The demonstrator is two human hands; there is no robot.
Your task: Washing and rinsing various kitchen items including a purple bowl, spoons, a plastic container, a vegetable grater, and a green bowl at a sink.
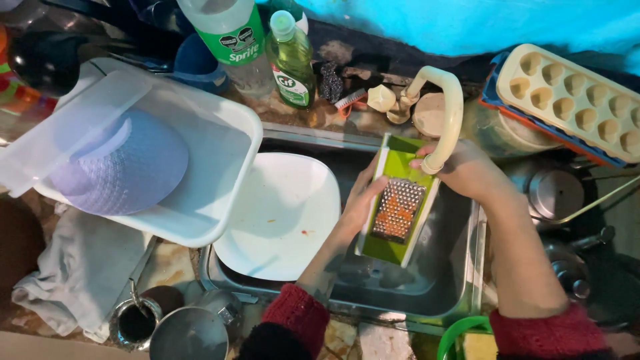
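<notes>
The left hand (363,200) is gripping the left edge of the flat green plastic grater (399,203) with a metal grid, fingers curled around it. The right hand (467,170) is holding the grater's far right edge; its fingers are closed, mostly hidden behind the curved cream tap spout (448,113). The grater is tilting over the steel sink (427,287), right of the square white plate (280,213). Far left, a yellow-green dish-soap bottle (291,60) with a green-and-white label is standing beside a clear bottle (230,37) with a green label.
</notes>
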